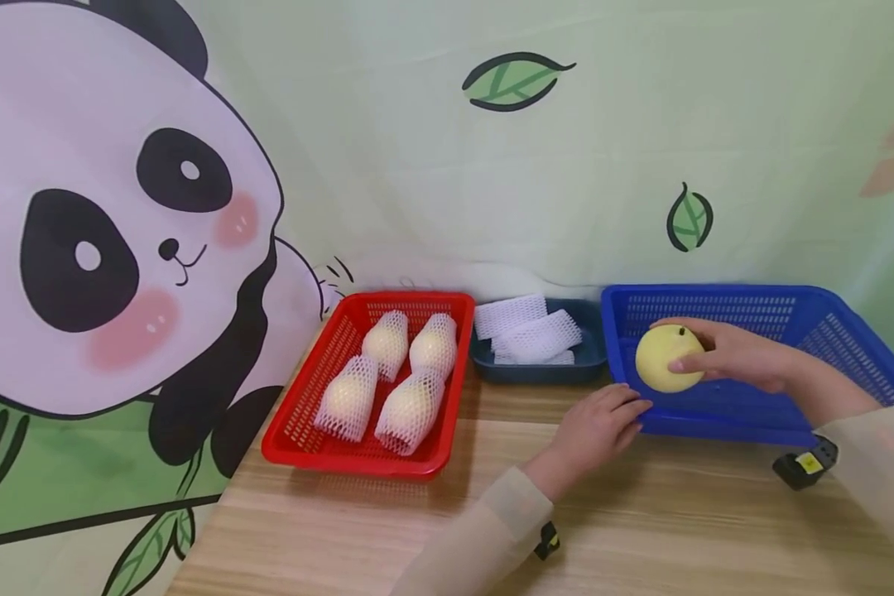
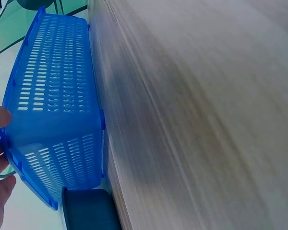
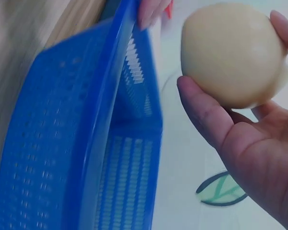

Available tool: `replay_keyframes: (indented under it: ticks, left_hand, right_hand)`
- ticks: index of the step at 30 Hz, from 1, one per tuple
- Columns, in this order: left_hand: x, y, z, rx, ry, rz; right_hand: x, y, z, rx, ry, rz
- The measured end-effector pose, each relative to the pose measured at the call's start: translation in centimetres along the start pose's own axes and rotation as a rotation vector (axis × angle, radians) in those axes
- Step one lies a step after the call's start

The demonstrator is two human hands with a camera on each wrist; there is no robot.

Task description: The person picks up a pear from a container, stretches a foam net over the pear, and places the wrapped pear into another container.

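My right hand (image 1: 748,356) holds a round yellow pear (image 1: 663,360) with a dark stem above the left part of the blue basket (image 1: 723,426). Thumb and fingers curve around the pear (image 3: 233,55) in the right wrist view. At the basket's front left corner is my left hand (image 1: 592,430), its relaxed fingers touching the rim. Only part of that hand enters the left wrist view, beside the blue rim (image 2: 12,81). In the red basket (image 1: 358,465) lie several pears in white foam net sleeves (image 1: 410,410).
Between the two baskets stands a dark teal bin (image 1: 540,374) with several loose white foam net sleeves (image 1: 540,335). All containers sit on a wood-grain table (image 1: 328,530) against a backdrop (image 1: 417,165) printed with a panda and leaves.
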State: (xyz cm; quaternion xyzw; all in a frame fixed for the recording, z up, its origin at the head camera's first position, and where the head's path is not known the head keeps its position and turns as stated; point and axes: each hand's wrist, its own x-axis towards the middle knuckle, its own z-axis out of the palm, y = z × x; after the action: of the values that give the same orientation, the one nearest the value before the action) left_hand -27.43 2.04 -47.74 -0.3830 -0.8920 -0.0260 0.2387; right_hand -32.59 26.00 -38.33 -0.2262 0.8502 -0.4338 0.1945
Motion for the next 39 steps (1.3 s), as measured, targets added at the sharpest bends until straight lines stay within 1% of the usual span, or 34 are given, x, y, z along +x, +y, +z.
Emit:
replay_keyframes:
  ticks: [4,7,9,12,14,16,19,23,26,29,33,36,39]
  left_hand:
    - [-0.3,0.2,-0.1,-0.007,-0.027,-0.004]
    - [-0.6,0.3,-0.3,-0.001,-0.021,0.005]
    - [-0.8,0.3,-0.4,0.01,0.001,0.019]
    - [-1.4,0.3,-1.0,0.004,0.067,0.045]
    - [-2.0,0.3,-1.7,-0.023,0.117,0.061]
    - [-2.6,0.1,-2.7,-0.057,0.143,0.062]
    - [-3.7,-0.3,-4.1,-0.085,0.134,0.041]
    - [-5.4,-1.2,-6.0,-0.092,0.085,-0.015]
    - [-6.7,-2.0,-7.3,-0.114,0.065,-0.061]
    - [-8.1,-2.8,-8.0,-0.119,0.055,-0.097]
    - [-9.6,-3.6,-8.6,-0.107,0.063,-0.134]
    - [-10.6,-4.0,-8.9,-0.095,0.092,-0.158]
    - [-11.3,-4.2,-9.1,-0.076,0.127,-0.164]
  right_hand:
    - [-0.3,-1.0,0.8,0.008,0.04,-0.018]
    - [-0.4,-1.8,1.4,0.013,0.067,-0.019]
    - [-0.4,-2.4,1.8,0.026,0.079,-0.013]
    - [-0.2,-3.2,2.5,0.049,0.097,0.0]
    - [-0.1,-3.6,3.0,0.062,0.105,0.001]
    - [0.1,-3.9,3.6,0.078,0.108,-0.003]
    - [0.4,-4.3,4.5,0.098,0.11,-0.004]
    - [1.0,-4.8,5.9,0.132,0.11,0.009]
    - [1.6,-5.3,7.0,0.164,0.102,0.018]
    - [2.1,-5.6,8.0,0.192,0.085,0.023]
    - [2.5,-5.7,9.2,0.215,0.066,0.019]
    - [2.9,-5.7,10.1,0.227,0.062,0.019]
    - [3.4,-5.7,11.3,0.229,0.068,0.024]
